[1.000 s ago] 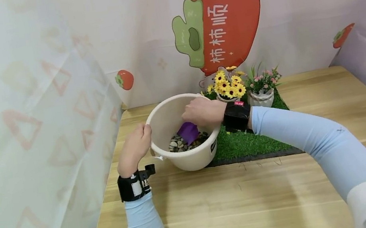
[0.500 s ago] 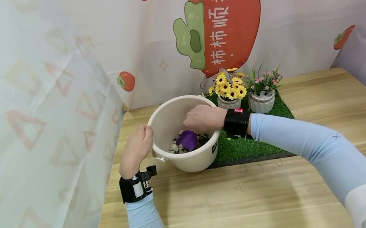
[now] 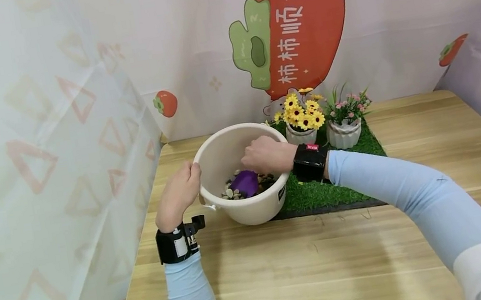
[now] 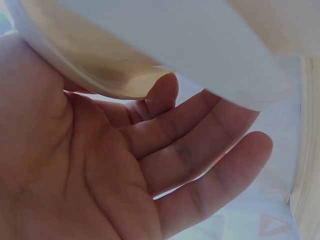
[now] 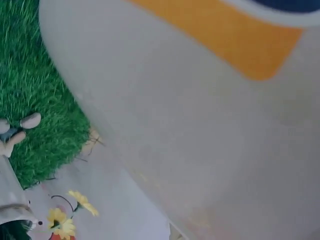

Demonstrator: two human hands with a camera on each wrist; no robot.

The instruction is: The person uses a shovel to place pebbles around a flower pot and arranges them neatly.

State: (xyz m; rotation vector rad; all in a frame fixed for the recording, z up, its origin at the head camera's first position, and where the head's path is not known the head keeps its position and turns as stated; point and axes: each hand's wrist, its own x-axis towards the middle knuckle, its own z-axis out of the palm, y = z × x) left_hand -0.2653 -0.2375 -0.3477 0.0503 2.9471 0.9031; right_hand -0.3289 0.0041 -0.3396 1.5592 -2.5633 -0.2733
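Observation:
A cream bucket (image 3: 206, 163) stands on the table and holds several small stones (image 3: 229, 193). My left hand (image 3: 179, 192) grips its left rim. In the left wrist view the fingers (image 4: 190, 142) of that hand curl around the bucket's wall. My right hand (image 3: 267, 155) reaches in over the right rim with fingers curled. Just below it a purple shovel blade (image 3: 246, 183) lies against the stones; its handle is hidden, apparently in that hand. Only the bucket's outer wall (image 5: 165, 110) with an orange label appears in the right wrist view, not the hand.
Behind and right of the bucket lies a green turf mat (image 3: 324, 194). On it stand a pot of yellow flowers (image 3: 299, 116) and a white pot of pink flowers (image 3: 345, 132). Small pebbles (image 5: 31, 120) sit on the turf. A wooden table (image 3: 318, 269) extends in front.
Over the last second the purple shovel blade has tilted and sunk lower among the stones, with my right hand dropping slightly. My left hand keeps its grip on the rim.

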